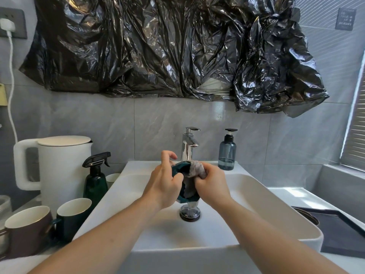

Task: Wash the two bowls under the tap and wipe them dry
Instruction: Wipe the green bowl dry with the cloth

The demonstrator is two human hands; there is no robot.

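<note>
Most of the bowl [178, 171] is hidden between the hands, held over the sink [256, 194] in front of the tap [188, 145]. The left hand [166, 184] has its grip closed on the bowl's rim, forefinger lifted free. The right hand [212, 185] is fisted round a grey cloth [194, 170] pressed into the bowl; the cloth's tail hangs toward the drain [189, 213].

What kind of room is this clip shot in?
Probably a bathroom or washroom vanity: a white basin with a chrome tap, a soap pump bottle, and grey tiled walls.
</note>
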